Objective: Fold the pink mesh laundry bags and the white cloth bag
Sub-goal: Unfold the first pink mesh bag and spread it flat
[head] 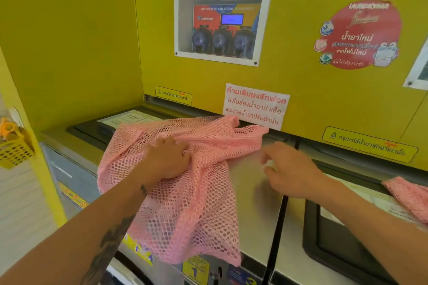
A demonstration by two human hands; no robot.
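At the far left a yellow basket [14,152] hangs on the wall, well apart from the work. Next comes the steel top of the left washer [252,183], with a dark lid panel [92,129] at its back left corner.

A pink mesh bag [185,203] lies spread over this top. Its far edge reaches the back wall just under the white notice [256,105]; its left edge covers part of the dark panel; its near part spills over the washer's front edge and hangs down in front, its lowest corner ending just above the yellow price sticker [195,269]. The bag's right edge runs diagonally across the steel, leaving a bare strip of metal between it and the black seam [276,233] where the two washers meet.

The left hand [169,159] rests on the middle of the bag, fingers curled and bunching the mesh under them. The right hand [289,169] hovers over the bare steel just right of the bag's edge, fingers loosely bent and apart; whether the fingertips pinch anything is too blurred to tell.

Right of the seam, the second washer [294,250] shows its own dark panel [335,252]. A second pink bag [410,196] lies at the right edge, partly cut off by the frame. The white cloth bag is not in sight.
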